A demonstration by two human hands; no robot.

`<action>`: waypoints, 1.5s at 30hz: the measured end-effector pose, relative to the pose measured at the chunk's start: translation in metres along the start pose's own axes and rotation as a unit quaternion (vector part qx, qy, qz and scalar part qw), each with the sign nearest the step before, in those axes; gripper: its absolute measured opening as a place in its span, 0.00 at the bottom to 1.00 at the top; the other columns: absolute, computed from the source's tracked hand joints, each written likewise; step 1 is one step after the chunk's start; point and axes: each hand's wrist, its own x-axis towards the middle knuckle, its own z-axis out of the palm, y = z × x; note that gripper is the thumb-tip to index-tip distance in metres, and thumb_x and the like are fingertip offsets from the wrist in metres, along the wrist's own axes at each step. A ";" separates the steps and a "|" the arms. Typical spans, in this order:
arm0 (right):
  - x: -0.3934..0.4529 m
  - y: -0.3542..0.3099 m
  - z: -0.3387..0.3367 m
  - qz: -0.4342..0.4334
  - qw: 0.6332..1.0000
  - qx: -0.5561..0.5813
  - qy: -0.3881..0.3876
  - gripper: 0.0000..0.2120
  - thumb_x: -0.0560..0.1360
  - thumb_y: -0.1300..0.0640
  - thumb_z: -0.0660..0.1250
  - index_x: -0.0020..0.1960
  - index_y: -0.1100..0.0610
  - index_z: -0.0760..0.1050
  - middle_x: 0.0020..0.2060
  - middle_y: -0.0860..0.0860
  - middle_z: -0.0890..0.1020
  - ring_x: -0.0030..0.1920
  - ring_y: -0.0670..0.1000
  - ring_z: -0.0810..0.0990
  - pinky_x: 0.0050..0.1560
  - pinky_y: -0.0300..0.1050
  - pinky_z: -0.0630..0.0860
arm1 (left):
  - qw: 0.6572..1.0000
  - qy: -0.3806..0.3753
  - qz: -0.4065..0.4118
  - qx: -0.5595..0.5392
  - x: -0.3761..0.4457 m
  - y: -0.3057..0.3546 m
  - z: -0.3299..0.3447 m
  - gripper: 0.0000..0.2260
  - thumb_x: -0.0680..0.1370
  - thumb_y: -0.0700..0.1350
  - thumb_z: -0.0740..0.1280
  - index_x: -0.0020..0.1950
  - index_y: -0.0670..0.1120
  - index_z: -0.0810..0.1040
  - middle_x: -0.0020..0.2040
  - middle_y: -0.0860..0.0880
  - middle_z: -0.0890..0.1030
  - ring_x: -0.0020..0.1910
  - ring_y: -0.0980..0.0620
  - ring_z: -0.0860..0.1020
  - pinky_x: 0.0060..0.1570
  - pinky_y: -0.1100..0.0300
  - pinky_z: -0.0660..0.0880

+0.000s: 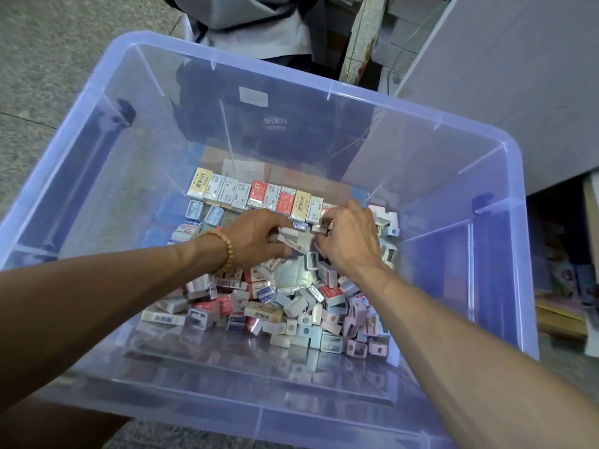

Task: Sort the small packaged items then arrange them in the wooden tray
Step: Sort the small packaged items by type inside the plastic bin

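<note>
Both my arms reach down into a clear blue plastic bin (505, 176). Its floor holds a loose heap of small packaged erasers and sharpeners (291, 306). Along the far side, a neat row of upright eraser packs (259, 196) stands side by side, with two blue sharpeners (204, 213) in front at the left. My left hand (256, 238), with a bead bracelet on the wrist, grips several small white packs (291, 236). My right hand (350, 238) has curled fingers pinching a small pack (319, 226) at the row's right end. No wooden tray is visible.
A person in a white top and dark "SPORTS" shorts (275, 124) sits just beyond the bin's far wall. A grey cabinet (518, 76) stands at the right, with stacked books and boxes (564, 286) below it. Speckled stone floor (48, 59) lies to the left.
</note>
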 end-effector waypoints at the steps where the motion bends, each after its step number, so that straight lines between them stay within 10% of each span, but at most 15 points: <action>1: 0.002 -0.002 0.003 0.005 1.000 -0.005 0.016 0.11 0.75 0.59 0.70 0.58 0.54 0.82 0.54 0.54 0.75 0.57 0.59 0.73 0.60 0.48 0.67 | 1.000 0.009 -0.013 -0.007 0.000 -0.002 -0.002 0.08 0.74 0.52 0.73 0.46 0.48 0.80 0.31 0.53 0.74 0.29 0.56 0.71 0.28 0.71 0.65; 13: 0.007 0.001 -0.008 0.052 0.981 0.154 0.107 0.06 0.72 0.63 0.67 0.48 0.57 0.77 0.48 0.51 0.79 0.49 0.53 0.77 0.48 0.46 0.71 | 0.967 0.024 -0.140 -0.213 0.008 -0.009 -0.015 0.09 0.74 0.45 0.73 0.47 0.40 0.78 0.31 0.49 0.74 0.26 0.54 0.72 0.30 0.59 0.73; 19: -0.002 -0.017 -0.037 0.071 0.887 0.422 -0.170 0.06 0.75 0.62 0.73 0.50 0.56 0.79 0.39 0.50 0.84 0.34 0.43 0.82 0.38 0.37 0.78 | 0.925 0.039 -0.160 -0.342 0.008 0.003 -0.020 0.05 0.73 0.43 0.74 0.44 0.45 0.80 0.25 0.55 0.76 0.23 0.58 0.72 0.25 0.64 0.70; 25: -0.004 -0.002 -0.040 0.167 0.799 0.552 -0.170 0.04 0.78 0.65 0.68 0.49 0.58 0.76 0.36 0.57 0.84 0.31 0.50 0.82 0.31 0.42 0.80 | 0.929 0.005 -0.157 -0.336 0.006 0.006 -0.019 0.03 0.74 0.38 0.73 0.45 0.43 0.81 0.23 0.56 0.76 0.25 0.60 0.75 0.27 0.68 0.72; 33: 0.025 0.019 -0.025 0.177 0.942 0.285 -0.030 0.08 0.76 0.61 0.70 0.49 0.49 0.83 0.38 0.50 0.82 0.40 0.55 0.84 0.52 0.47 0.82 | 0.947 -0.010 -0.181 -0.266 0.008 -0.002 -0.019 0.07 0.72 0.42 0.74 0.47 0.41 0.83 0.29 0.49 0.78 0.25 0.55 0.73 0.28 0.61 0.71; 35: 0.025 0.017 -0.021 0.165 0.949 0.267 -0.034 0.08 0.78 0.63 0.67 0.52 0.53 0.82 0.35 0.49 0.80 0.33 0.49 0.81 0.43 0.36 0.79 | 0.951 -0.012 -0.179 -0.253 0.009 -0.003 -0.019 0.07 0.72 0.42 0.74 0.47 0.41 0.83 0.29 0.49 0.78 0.26 0.54 0.73 0.30 0.60 0.72; 45: 0.020 0.013 -0.011 0.161 0.970 0.180 0.001 0.07 0.72 0.53 0.76 0.38 0.50 0.80 0.39 0.49 0.85 0.46 0.52 0.82 0.44 0.43 0.75 | 0.952 -0.004 -0.190 -0.242 0.009 -0.008 -0.021 0.08 0.73 0.42 0.73 0.49 0.39 0.83 0.32 0.45 0.79 0.29 0.51 0.75 0.33 0.58 0.76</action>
